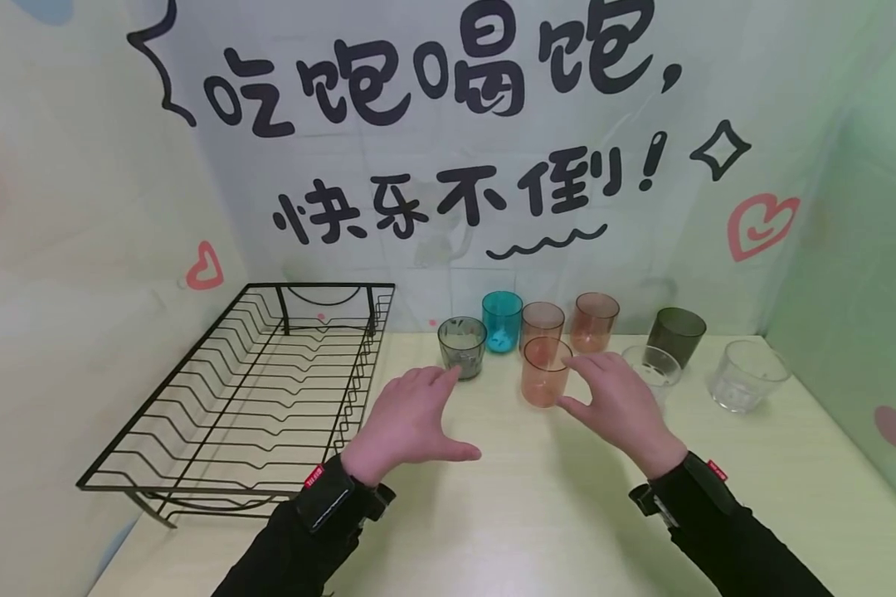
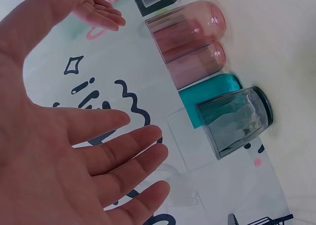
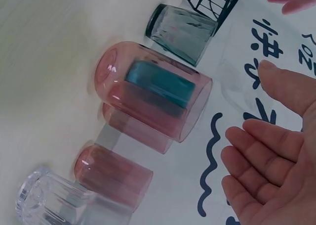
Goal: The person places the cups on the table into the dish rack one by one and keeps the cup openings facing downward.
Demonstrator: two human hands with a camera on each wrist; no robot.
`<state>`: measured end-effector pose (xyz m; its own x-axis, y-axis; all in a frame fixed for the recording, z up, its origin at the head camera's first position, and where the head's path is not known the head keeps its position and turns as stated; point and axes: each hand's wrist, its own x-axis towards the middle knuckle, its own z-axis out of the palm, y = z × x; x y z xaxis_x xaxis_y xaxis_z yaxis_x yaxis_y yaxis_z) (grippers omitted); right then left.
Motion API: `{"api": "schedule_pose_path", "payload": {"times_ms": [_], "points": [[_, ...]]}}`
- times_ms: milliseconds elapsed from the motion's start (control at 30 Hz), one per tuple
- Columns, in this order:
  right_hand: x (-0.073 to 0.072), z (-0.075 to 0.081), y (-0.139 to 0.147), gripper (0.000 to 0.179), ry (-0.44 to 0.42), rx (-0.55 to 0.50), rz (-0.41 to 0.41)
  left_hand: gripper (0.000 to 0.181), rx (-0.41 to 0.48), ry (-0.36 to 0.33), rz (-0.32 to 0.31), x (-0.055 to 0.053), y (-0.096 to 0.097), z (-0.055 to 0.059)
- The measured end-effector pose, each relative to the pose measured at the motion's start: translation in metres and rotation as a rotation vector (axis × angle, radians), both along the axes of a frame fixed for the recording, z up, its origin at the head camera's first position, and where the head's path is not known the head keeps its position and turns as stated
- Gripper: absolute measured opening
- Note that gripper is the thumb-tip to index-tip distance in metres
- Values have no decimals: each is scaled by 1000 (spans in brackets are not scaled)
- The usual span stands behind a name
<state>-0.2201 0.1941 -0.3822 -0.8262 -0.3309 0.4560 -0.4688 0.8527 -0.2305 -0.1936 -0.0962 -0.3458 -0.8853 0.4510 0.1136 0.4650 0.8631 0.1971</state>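
My left hand (image 1: 411, 419) is held over the table with its fingers extended and thumb apart, nothing in it. Just beyond its fingertips stands a grey glass tumbler (image 1: 461, 352). My right hand (image 1: 620, 405) is empty too, fingers loosely extended, and its fingertips are close beside the front pink glass (image 1: 543, 385). Behind that glass are a teal glass (image 1: 502, 323) and two more pink glasses (image 1: 594, 322). A clear ribbed glass (image 3: 54, 200) is partly hidden behind my right hand in the head view. All the glasses stand upright.
A black wire dish rack (image 1: 194, 490) stands on the left of the pale table (image 1: 493, 531). To the right are a dark olive glass (image 1: 676, 336) and another clear glass (image 1: 747, 377). A white sheet (image 1: 388, 265) with black lettering hangs behind; a green wall (image 1: 866, 290) borders the right.
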Motion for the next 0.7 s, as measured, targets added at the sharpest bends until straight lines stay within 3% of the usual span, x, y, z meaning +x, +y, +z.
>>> {"api": "schedule_pose_path", "payload": {"times_ms": [367,700], "points": [[-25,-12,-3,50,76,-1,48,96,18,48,27,-2,-3,1],[-40,-10,-16,44,-46,51,69,100,-29,35,18,-6,-10,2]]}}
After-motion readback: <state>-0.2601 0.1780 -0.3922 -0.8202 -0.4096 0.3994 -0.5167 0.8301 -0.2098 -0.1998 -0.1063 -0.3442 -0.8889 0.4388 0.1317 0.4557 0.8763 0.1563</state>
